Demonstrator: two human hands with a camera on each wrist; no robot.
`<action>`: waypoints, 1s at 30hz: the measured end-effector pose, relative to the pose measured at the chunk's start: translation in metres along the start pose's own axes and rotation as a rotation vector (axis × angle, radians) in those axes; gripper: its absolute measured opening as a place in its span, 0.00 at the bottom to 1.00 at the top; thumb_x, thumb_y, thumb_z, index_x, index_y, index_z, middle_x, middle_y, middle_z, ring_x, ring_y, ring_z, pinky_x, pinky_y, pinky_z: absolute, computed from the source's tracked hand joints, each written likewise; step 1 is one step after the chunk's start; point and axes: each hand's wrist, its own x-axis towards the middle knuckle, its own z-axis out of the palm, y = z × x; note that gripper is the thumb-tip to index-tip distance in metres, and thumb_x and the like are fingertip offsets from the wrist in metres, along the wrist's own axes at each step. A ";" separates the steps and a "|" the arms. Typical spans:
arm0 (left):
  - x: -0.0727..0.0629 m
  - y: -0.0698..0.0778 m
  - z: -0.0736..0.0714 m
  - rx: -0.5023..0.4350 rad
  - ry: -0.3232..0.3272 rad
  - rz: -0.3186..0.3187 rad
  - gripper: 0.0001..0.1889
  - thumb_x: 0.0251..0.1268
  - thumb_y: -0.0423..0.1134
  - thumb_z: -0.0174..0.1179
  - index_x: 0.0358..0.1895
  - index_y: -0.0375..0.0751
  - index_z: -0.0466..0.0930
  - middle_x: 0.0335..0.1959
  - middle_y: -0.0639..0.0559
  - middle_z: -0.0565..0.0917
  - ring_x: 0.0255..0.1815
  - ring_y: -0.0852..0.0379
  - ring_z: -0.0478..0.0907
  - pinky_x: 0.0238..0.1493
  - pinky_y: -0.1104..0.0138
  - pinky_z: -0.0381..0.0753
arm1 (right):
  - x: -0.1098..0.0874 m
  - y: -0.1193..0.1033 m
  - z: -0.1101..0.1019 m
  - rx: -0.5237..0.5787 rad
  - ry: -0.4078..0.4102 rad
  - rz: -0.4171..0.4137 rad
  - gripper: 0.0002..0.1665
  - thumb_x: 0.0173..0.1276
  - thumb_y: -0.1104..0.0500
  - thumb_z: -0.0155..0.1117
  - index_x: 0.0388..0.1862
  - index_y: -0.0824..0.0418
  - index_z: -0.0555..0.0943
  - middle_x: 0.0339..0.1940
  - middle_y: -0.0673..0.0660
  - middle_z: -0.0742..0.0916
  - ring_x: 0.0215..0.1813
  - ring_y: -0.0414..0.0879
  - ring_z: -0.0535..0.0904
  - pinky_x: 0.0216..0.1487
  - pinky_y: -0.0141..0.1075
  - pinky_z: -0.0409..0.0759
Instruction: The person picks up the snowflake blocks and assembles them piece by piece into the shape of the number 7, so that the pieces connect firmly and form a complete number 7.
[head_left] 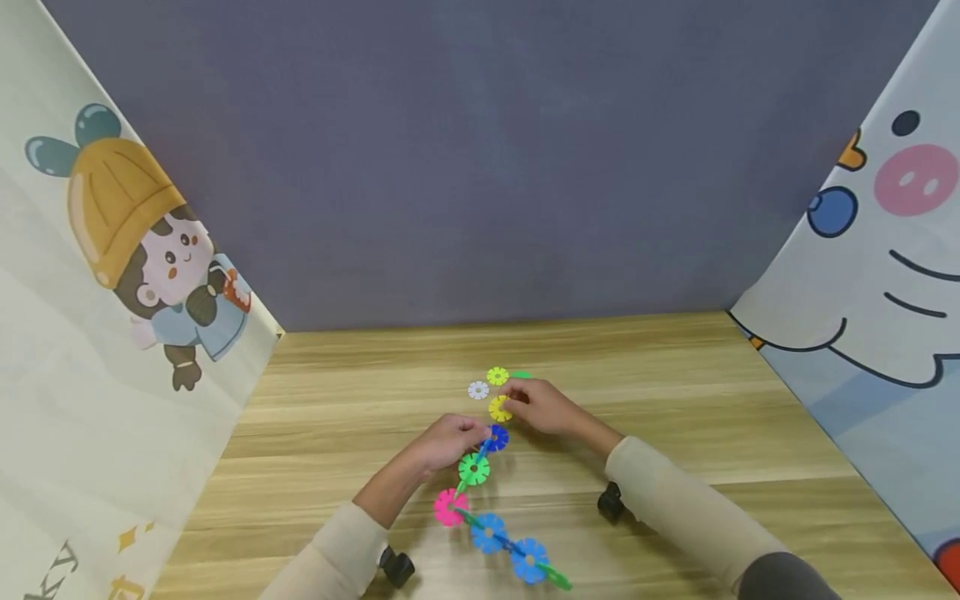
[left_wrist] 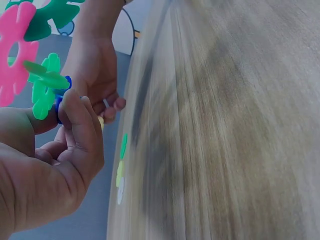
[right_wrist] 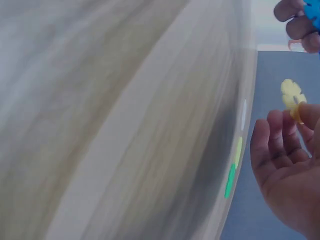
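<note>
Left hand [left_wrist: 65, 162] pinches dark-blue snowflake disc [head_left: 501, 433], chain [head_left: 482, 523] nearside; right hand [head_left: 542, 406] pinches yellow snowflake disc [head_left: 496, 414]: probably light, stiff, best rim-held.

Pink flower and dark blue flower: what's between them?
The head view shows a green flower between them, with a thin green piece and a thin blue piece.

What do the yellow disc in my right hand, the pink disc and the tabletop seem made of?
Yellow disc: probably moulded plastic, fairly matt; it is thin, evenly coloured and notched. Pink disc: likely the same plastic, smooth, with one flat colour and clean notches. Tabletop: woodlike, with a soft sheen; long grain streaks show, but whether real wood or printed laminate, I can't tell.
</note>
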 end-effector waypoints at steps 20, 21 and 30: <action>0.003 0.000 0.004 0.028 0.051 0.016 0.13 0.76 0.42 0.57 0.49 0.34 0.82 0.37 0.52 0.81 0.38 0.57 0.75 0.39 0.68 0.76 | -0.027 -0.003 -0.003 0.198 -0.030 -0.042 0.06 0.81 0.62 0.54 0.49 0.61 0.78 0.33 0.69 0.82 0.33 0.62 0.79 0.30 0.46 0.83; 0.003 0.000 0.004 0.029 0.054 0.015 0.13 0.76 0.42 0.57 0.49 0.34 0.82 0.37 0.52 0.81 0.38 0.58 0.75 0.39 0.68 0.76 | -0.027 -0.003 -0.003 0.197 -0.031 -0.046 0.06 0.81 0.63 0.53 0.50 0.61 0.78 0.33 0.70 0.82 0.33 0.63 0.79 0.30 0.47 0.83; 0.004 0.003 0.007 0.006 0.082 0.013 0.11 0.74 0.38 0.59 0.48 0.32 0.83 0.37 0.50 0.86 0.36 0.60 0.79 0.38 0.70 0.79 | -0.026 0.001 0.000 0.198 -0.034 -0.062 0.05 0.80 0.66 0.52 0.47 0.64 0.77 0.33 0.74 0.81 0.32 0.65 0.77 0.29 0.45 0.81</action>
